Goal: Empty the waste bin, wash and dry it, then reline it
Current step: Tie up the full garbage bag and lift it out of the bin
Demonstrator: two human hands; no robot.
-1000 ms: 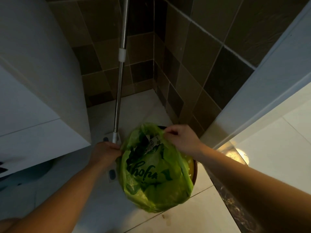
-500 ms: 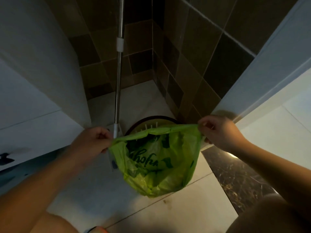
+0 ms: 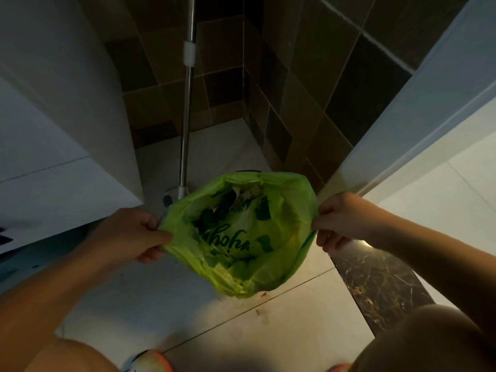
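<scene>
Left hand [image 3: 134, 234] and right hand [image 3: 341, 221] pinch the crinkled green plastic bag [image 3: 241, 234] at 9 and 3 o'clock (mouth spread open); contents possibly paper scraps.

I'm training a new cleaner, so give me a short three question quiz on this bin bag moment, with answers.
1. True or false: the left hand and the right hand each have a grip on opposite edges of the crinkled green plastic bag.
2. What stands upright behind the bag? A) a metal mop pole B) a wooden ladder C) a red bucket
3. Fill in: the bag's mouth is held ____, showing scraps inside.

Key: 1 true. 2 A, the shiny metal mop pole rising from the pale tiled floor. 3 open.
</scene>
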